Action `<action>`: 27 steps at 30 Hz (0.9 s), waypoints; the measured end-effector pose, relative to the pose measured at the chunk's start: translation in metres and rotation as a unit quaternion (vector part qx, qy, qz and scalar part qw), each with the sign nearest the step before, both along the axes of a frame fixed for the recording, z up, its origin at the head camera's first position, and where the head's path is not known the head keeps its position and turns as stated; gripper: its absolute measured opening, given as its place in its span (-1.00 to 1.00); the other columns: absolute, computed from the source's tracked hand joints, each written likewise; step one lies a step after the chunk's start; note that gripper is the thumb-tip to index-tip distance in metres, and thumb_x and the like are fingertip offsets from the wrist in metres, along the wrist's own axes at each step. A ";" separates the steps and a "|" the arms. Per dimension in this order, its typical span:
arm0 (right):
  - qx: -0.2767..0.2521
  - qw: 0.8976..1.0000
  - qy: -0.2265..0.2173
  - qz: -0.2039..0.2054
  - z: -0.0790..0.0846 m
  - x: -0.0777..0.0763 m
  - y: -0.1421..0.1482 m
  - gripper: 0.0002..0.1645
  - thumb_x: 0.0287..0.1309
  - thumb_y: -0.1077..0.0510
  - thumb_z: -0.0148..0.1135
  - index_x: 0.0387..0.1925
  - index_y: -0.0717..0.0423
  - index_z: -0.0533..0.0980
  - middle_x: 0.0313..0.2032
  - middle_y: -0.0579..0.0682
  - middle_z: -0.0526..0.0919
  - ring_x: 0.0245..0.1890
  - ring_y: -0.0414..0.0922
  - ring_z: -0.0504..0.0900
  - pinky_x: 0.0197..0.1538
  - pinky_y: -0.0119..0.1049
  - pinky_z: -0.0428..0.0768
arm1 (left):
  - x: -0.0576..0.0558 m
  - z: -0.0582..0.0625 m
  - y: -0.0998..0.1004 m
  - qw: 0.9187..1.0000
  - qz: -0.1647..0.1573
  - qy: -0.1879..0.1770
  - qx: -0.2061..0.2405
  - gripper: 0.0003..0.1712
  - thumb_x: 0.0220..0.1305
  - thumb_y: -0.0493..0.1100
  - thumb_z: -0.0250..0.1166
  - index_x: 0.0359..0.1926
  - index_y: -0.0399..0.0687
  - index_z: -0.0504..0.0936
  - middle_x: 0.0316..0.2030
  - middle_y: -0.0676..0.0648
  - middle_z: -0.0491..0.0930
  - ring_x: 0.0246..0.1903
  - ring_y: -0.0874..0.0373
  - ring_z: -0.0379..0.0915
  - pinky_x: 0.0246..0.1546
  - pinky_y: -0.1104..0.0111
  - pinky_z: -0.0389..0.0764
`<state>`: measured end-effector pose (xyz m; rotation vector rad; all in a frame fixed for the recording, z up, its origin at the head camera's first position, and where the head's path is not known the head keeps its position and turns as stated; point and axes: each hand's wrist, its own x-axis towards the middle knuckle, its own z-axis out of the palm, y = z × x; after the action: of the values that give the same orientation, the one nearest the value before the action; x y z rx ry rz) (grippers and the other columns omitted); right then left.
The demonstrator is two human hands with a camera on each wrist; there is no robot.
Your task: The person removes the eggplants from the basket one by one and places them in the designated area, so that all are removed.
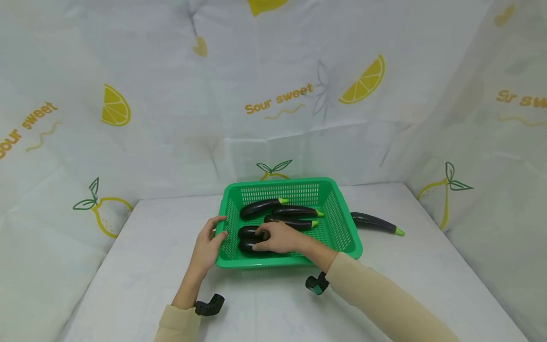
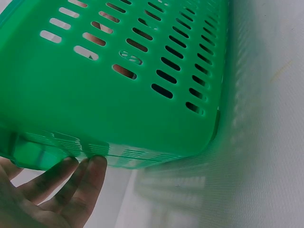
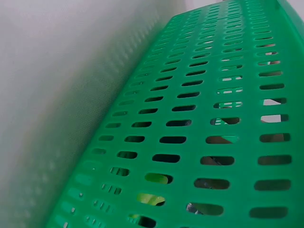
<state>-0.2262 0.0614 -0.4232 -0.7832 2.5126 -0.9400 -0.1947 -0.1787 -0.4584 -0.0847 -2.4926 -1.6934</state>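
A green slotted plastic basket (image 1: 273,262) stands on the table with several dark eggplants in it. At its left rim, my left hand (image 1: 207,247) grips the edge with thumb and fingers; in the left wrist view, the fingers of the left hand (image 2: 61,194) lie against the basket's outer wall (image 2: 95,109). My right hand (image 1: 279,237) reaches over the front rim, its thumb and fingers curved around the front-left eggplant (image 1: 247,246). Another eggplant (image 1: 247,232) lies right behind that one. In the right wrist view, the basket wall (image 3: 190,102) hides the hand.
Farther back in the basket lie more eggplants (image 1: 258,207), with green stem ends pointing right. One eggplant (image 1: 373,222) rests on the white table (image 1: 141,285), right beside the basket. A lemon-printed white sheet (image 1: 171,95) hangs close behind and at the sides.
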 end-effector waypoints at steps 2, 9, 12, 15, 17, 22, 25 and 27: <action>0.004 1.000 -0.004 0.002 0.000 -0.001 -0.001 -0.42 0.30 -0.12 0.33 0.21 0.12 0.56 0.02 0.06 0.67 0.03 0.00 0.63 0.04 -0.05 0.61 | 0.000 0.000 0.000 1.000 -0.002 0.001 0.003 -0.51 0.48 -0.23 0.11 0.39 -0.06 0.42 0.31 -0.24 0.43 0.20 -0.19 0.49 -0.01 0.00 0.65; 0.012 1.000 -0.021 0.017 -0.002 -0.001 -0.004 -0.42 0.32 -0.10 0.32 0.22 0.14 0.55 0.04 0.08 0.68 0.03 0.00 0.65 0.04 -0.07 0.62 | 0.000 -0.001 -0.001 1.000 -0.003 -0.001 0.006 -0.51 0.48 -0.21 0.11 0.39 -0.03 0.42 0.31 -0.22 0.43 0.19 -0.16 0.50 -0.03 0.01 0.66; 0.019 0.999 -0.029 0.021 -0.004 -0.001 -0.004 -0.43 0.32 -0.11 0.31 0.23 0.11 0.55 0.03 0.05 0.68 0.01 -0.03 0.65 0.03 -0.10 0.62 | 0.000 -0.002 -0.002 1.000 -0.003 0.000 0.006 -0.50 0.48 -0.21 0.11 0.39 -0.03 0.42 0.30 -0.22 0.44 0.19 -0.16 0.50 -0.04 0.02 0.66; 0.026 0.999 -0.036 0.024 -0.005 -0.001 -0.004 -0.43 0.31 -0.11 0.32 0.23 0.10 0.55 0.00 0.02 0.68 -0.04 -0.08 0.65 -0.01 -0.13 0.61 | 0.000 -0.002 -0.002 1.000 -0.003 0.001 0.006 -0.50 0.48 -0.21 0.11 0.39 -0.03 0.42 0.30 -0.21 0.44 0.18 -0.16 0.51 -0.03 0.01 0.65; 0.028 0.999 -0.039 0.025 -0.005 -0.001 -0.003 -0.43 0.30 -0.10 0.33 0.23 0.10 0.55 -0.03 -0.01 0.68 -0.09 -0.12 0.64 -0.04 -0.16 0.60 | 0.000 -0.002 -0.001 1.000 -0.002 0.003 0.006 -0.51 0.48 -0.22 0.11 0.39 -0.03 0.43 0.30 -0.21 0.45 0.17 -0.16 0.51 -0.03 0.01 0.65; 0.034 0.998 -0.032 0.035 -0.006 -0.002 -0.005 -0.45 0.27 -0.04 0.38 0.19 0.14 0.57 -0.18 -0.08 0.67 -0.25 -0.22 0.59 -0.14 -0.24 0.58 | 0.001 -0.002 0.000 1.000 -0.003 0.013 0.004 -0.51 0.46 -0.21 0.12 0.38 -0.07 0.43 0.29 -0.22 0.45 0.16 -0.18 0.51 -0.06 0.04 0.67; 0.040 0.998 -0.020 0.041 -0.008 -0.002 -0.007 -0.51 0.25 0.00 0.40 0.14 0.13 0.60 -0.27 -0.12 0.66 -0.32 -0.25 0.57 -0.19 -0.28 0.57 | 0.001 -0.002 0.000 1.000 -0.003 0.010 0.006 -0.51 0.47 -0.21 0.12 0.38 -0.06 0.44 0.28 -0.22 0.46 0.17 -0.17 0.51 -0.07 0.05 0.67; 0.043 0.998 -0.013 0.045 -0.008 -0.003 -0.007 -0.55 0.25 0.02 0.41 0.11 0.12 0.62 -0.29 -0.12 0.66 -0.34 -0.26 0.56 -0.21 -0.29 0.56 | 0.001 -0.002 -0.001 1.000 -0.002 0.008 0.006 -0.51 0.47 -0.22 0.12 0.38 -0.06 0.44 0.29 -0.21 0.45 0.17 -0.17 0.51 -0.06 0.05 0.67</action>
<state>-0.2293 0.0542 -0.4316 -0.8449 2.4554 -0.8022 -0.1939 -0.1796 -0.4599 -0.1024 -2.4719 -1.7025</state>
